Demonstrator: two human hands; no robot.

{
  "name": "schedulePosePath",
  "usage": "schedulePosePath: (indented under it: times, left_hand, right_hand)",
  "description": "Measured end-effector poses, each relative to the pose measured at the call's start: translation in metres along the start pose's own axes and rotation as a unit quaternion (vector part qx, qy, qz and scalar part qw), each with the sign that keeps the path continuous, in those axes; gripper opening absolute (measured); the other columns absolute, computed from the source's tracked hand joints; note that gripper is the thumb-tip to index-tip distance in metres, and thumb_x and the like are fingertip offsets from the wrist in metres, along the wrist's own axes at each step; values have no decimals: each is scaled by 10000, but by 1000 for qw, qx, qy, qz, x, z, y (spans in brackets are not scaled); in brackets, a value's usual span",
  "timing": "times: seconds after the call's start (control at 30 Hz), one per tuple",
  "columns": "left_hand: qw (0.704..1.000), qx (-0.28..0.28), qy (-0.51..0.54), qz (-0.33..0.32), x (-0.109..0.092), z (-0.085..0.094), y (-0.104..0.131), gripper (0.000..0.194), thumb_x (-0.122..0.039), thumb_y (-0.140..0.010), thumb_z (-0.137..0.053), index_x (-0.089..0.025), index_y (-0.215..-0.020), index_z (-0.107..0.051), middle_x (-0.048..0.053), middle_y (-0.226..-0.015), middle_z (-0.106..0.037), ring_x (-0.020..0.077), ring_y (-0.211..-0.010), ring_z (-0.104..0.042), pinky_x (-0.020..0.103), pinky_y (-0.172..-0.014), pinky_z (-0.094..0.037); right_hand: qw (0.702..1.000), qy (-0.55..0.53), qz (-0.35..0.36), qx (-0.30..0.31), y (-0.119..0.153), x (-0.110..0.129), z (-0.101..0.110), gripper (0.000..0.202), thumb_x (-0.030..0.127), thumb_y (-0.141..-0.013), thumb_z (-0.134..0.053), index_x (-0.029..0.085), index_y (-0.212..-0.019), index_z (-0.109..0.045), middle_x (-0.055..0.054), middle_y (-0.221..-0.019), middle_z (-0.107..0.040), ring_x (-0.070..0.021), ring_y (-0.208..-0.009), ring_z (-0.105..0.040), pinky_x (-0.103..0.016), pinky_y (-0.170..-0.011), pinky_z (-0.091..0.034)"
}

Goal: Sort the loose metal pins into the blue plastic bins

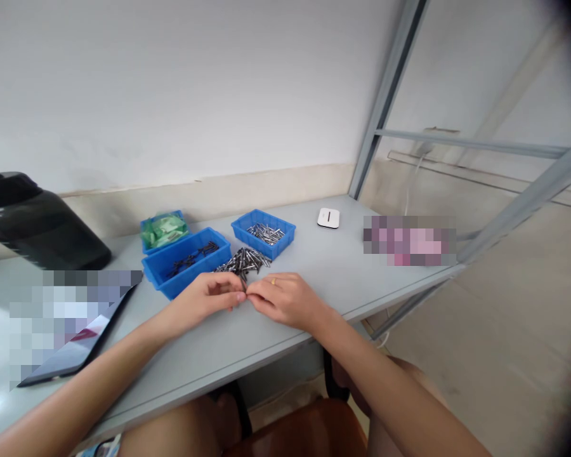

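My left hand [214, 295] and my right hand [288, 299] meet fingertip to fingertip above the front of the table. Both are closed in a pinch. A thin dark metal pin shows between the left fingers; its lower end lies at the right fingertips, which hide whatever they grip. Just behind my hands is a loose pile of small metal pins [247, 260], some dark and some shiny. To the left, a blue bin [171, 289] holds dark screw-like pieces [190, 259]. Behind the pile, another blue bin [282, 247] holds silvery pins [266, 233].
A third blue bin [145, 241] with green plastic packaging [165, 230] stands at the back left. A dark bottle [52, 222] and a tablet [95, 346] are at the left. Further right are a white square device [328, 218] and a blurred pink item [409, 241] near a metal post [378, 120].
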State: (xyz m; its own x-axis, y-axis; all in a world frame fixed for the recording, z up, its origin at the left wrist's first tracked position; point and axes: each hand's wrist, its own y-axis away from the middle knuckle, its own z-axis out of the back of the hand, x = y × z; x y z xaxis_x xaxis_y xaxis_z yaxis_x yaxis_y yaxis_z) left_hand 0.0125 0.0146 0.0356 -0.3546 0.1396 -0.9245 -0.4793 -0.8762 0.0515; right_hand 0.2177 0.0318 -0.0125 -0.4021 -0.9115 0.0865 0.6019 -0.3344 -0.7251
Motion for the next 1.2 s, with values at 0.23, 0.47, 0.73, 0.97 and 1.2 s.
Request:
schedulePosePath:
  times: [0.23, 0.47, 0.73, 0.97, 1.2]
  left_hand:
    - [999, -6, -42, -10, 1, 1, 0, 245, -411, -851, -578, -172, -798, -598, -16, -711, -547, 128, -670, -491, 253, -650, -422]
    - [993, 6, -108, -42, 5, 2, 2, 239, -406, -892, -523, -183, -860, -603, -6, -763, -561, 132, -686, -497, 241, -647, -439]
    - [990, 19, -140, -15, 2, 4, 4, 246, -412, -885, -530, -193, -900, -640, 0, -807, -608, 137, -695, -514, 225, -622, -433]
    - [977, -72, -191, -57, 0, 6, 4, 233, -398, -868, -555, -200, -937, -658, 15, -848, -653, 155, -751, -577, 247, -671, -479]
    - [910, -121, -349, -190, 5, 8, 6, 209, -308, -916, -504, -198, -991, -665, 29, -827, -652, 150, -752, -602, 249, -676, -476]
  right_hand:
    - [1000, 1, -23, 18, -3, 4, 4, 187, 215, -955, -417, 182, -898, -592, -6, -680, -634, -121, -633, -585, -241, -651, -412]
    - [996, -23, -84, 10, -2, 3, 3, 277, 228, -974, -373, 181, -1205, -518, -45, -910, -701, -141, -817, -652, -250, -764, -465]
    - [996, -15, -87, 29, -3, 3, 4, 209, 232, -974, -384, 171, -1025, -577, -26, -811, -693, -142, -738, -651, -242, -688, -446]
    - [994, -2, -112, 18, -4, 3, 6, 195, 231, -978, -373, 186, -980, -563, -19, -788, -686, -126, -712, -634, -229, -663, -425]
    - [993, -4, -115, 15, -3, 3, 4, 190, 238, -975, -385, 186, -998, -566, -24, -815, -691, -131, -741, -645, -230, -683, -432]
